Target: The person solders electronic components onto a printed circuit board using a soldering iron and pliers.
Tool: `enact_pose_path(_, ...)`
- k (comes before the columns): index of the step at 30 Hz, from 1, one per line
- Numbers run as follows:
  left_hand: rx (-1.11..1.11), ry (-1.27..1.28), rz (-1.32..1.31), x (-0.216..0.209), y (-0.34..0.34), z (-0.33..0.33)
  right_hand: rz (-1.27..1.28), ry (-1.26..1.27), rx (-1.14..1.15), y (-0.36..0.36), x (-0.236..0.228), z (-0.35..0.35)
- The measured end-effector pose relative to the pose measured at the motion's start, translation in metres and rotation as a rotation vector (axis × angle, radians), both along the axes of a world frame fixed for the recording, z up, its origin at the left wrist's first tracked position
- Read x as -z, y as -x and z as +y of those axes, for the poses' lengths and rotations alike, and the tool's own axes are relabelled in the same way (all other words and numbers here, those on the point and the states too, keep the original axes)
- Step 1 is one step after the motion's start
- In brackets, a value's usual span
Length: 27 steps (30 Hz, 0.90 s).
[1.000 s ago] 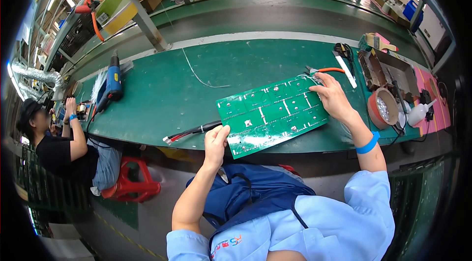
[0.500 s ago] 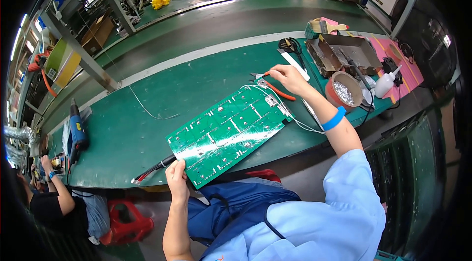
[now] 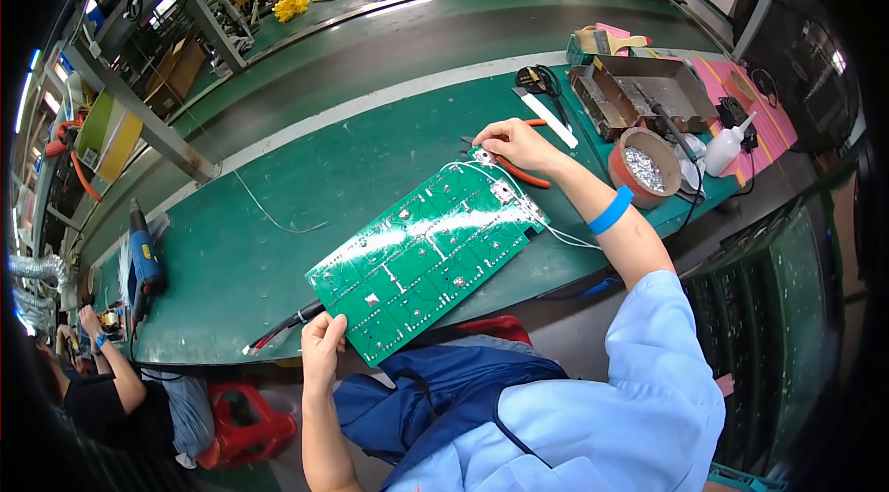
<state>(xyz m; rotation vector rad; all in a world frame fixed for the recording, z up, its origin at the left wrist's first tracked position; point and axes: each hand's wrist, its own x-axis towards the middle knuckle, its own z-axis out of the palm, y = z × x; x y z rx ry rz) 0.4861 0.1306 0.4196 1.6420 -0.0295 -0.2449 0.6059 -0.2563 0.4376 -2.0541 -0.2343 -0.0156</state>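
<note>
A green circuit board (image 3: pixel 431 256) with rows of solder points lies slantwise at the near edge of the green bench. At its near left corner, my left hand (image 3: pixel 323 344) pinches the board between thumb and fingers. My right hand (image 3: pixel 519 145) is closed at the far right corner, its fingertips on the board's edge. Orange-handled pliers (image 3: pixel 528 175) lie partly under that hand. White wires (image 3: pixel 565 237) loop over the board's right end. A black cable (image 3: pixel 301 314) with red and white ends comes out by my left hand.
A blue heat gun (image 3: pixel 145 256) rests at the left. On the right stand a metal tray (image 3: pixel 667 75), a bowl of metal bits (image 3: pixel 645 168), a soldering iron (image 3: pixel 669 126) and a white squeeze bottle (image 3: pixel 727 149). A co-worker's arm (image 3: pixel 120 372) shows at far left.
My right hand has moved slightly left, from over the pliers to the board's far corner. The board has tilted, and the bright reflection on it has shifted toward its far side.
</note>
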Motion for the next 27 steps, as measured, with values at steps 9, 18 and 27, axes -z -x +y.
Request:
enact_pose_path(9,0.041,-0.029,0.027,-0.002,0.001,0.001,0.115,-0.063,0.143,0.063,-0.008,-0.022)
enact_pose_path(18,-0.115,0.028,-0.066,-0.013,-0.003,-0.019,0.163,0.058,0.129,0.155,-0.008,-0.022)
enact_pose_path(27,0.066,-0.555,-0.139,-0.059,-0.099,0.051,0.217,-0.366,-0.009,0.148,-0.017,-0.002)
